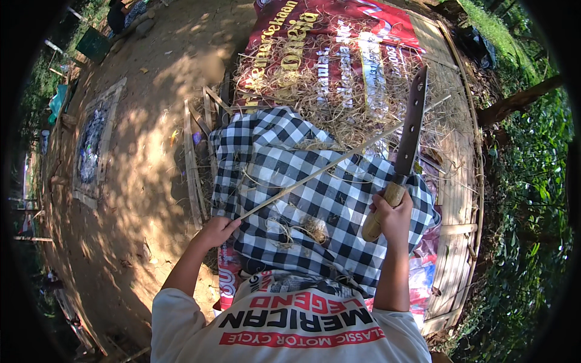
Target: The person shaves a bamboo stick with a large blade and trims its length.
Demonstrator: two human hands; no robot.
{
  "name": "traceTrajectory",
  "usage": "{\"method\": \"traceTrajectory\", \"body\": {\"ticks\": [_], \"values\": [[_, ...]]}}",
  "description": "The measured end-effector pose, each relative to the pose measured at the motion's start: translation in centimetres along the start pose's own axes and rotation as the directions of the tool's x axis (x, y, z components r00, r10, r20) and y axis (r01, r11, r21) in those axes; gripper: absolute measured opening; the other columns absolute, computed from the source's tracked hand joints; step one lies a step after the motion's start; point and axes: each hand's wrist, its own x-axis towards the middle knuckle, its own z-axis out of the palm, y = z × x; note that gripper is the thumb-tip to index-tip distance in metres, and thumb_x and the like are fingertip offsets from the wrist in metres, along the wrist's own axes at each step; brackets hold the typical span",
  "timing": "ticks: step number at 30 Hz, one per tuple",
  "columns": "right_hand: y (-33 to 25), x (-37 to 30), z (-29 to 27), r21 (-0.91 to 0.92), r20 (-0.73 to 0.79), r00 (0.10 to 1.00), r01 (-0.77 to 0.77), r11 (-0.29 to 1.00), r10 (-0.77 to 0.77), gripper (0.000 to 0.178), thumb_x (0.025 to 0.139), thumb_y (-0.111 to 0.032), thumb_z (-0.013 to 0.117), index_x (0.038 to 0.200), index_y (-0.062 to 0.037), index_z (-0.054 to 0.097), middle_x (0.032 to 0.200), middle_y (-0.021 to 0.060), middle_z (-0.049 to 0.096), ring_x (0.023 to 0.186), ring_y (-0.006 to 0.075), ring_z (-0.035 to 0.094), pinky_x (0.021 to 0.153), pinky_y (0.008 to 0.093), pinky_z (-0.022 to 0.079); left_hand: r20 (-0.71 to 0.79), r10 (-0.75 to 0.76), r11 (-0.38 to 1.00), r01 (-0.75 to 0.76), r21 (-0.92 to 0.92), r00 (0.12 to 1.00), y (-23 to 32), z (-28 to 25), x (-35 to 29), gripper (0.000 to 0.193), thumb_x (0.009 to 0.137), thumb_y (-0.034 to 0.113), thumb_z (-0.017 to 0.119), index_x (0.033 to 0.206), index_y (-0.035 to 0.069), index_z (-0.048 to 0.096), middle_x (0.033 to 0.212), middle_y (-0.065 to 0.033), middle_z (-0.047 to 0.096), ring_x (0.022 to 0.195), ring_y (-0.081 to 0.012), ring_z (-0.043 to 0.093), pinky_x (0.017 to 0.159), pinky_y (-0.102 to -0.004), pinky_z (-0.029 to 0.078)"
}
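Note:
My left hand [219,232] pinches the near end of a long thin pale strip, likely bamboo [321,171]. The strip slants up to the right across my lap, its far end passing by the blade. In my right hand [392,213] is a machete [411,124], gripped by its pale wooden handle. Its dark blade has several holes and points away from me, upright in the picture. A black-and-white checked cloth [284,163] covers my legs, with curled shavings [315,230] lying on it.
A red printed banner [272,45] strewn with thin shavings lies ahead on a bamboo platform [457,212]. Bare dirt ground [145,139] stretches to the left, with a framed pit-like patch [94,136]. Green plants [526,212] and a tree trunk [520,101] border the right side.

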Motion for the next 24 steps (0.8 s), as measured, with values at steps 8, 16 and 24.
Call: {"method": "traceTrajectory", "body": {"ticks": [8, 16, 24], "values": [[1.1, -1.2, 4.7, -0.232, 0.333, 0.940, 0.154, 0.960, -0.071, 0.039, 0.087, -0.035, 0.070, 0.090, 0.0013, 0.056, 0.060, 0.0090, 0.056, 0.055, 0.0168, 0.054, 0.051, 0.0338, 0.042, -0.084, 0.034, 0.966, -0.054, -0.252, 0.996, 1.7, 2.4, -0.1, 0.061, 0.098, 0.045, 0.049, 0.068, -0.008, 0.053, 0.051, -0.0156, 0.044, 0.051, -0.0180, 0.039, 0.052, -0.0393, 0.038], [2.0, 0.8, 6.9, -0.579, 0.622, 0.750, 0.633, 0.514, -0.223, 0.051, 0.088, -0.053, 0.060, 0.094, -0.0023, 0.056, 0.068, 0.0182, 0.063, 0.063, 0.0367, 0.063, 0.056, 0.0433, 0.049, -0.305, 0.070, 0.996, -0.084, -0.035, 0.950, 4.4, 4.2, -0.9, 0.049, 0.097, 0.034, 0.051, 0.067, -0.005, 0.056, 0.059, -0.0256, 0.054, 0.059, -0.0455, 0.053, 0.053, -0.0481, 0.042], [4.9, 5.3, 5.6, -0.556, 0.760, 0.607, 0.792, 0.253, -0.233, 0.056, 0.085, -0.059, 0.058, 0.089, -0.0029, 0.054, 0.068, 0.0134, 0.062, 0.055, 0.0308, 0.063, 0.050, 0.0389, 0.049, -0.415, 0.080, 0.997, -0.071, 0.036, 0.906, 4.6, 5.9, -0.5, 0.040, 0.095, 0.026, 0.056, 0.066, -0.002, 0.056, 0.061, -0.0251, 0.057, 0.059, -0.0451, 0.057, 0.053, -0.0499, 0.044]]}}
